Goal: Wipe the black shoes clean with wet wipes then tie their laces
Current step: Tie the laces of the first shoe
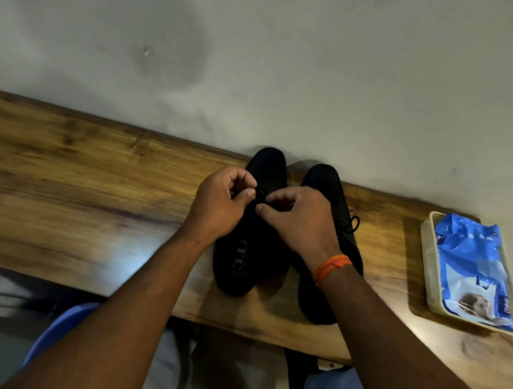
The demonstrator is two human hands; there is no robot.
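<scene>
Both forearms bare, reaching forward and converging toward centre. Left hand (221, 205) fingers curled, thumb pressed against the forefinger in a pinch; right hand (298, 217) likewise curled, thumb and forefinger tips pinched together, knuckles up. The two hands sit just beside each other, thumbs nearly meeting; an orange thread band (331, 267) wraps the right wrist.
</scene>
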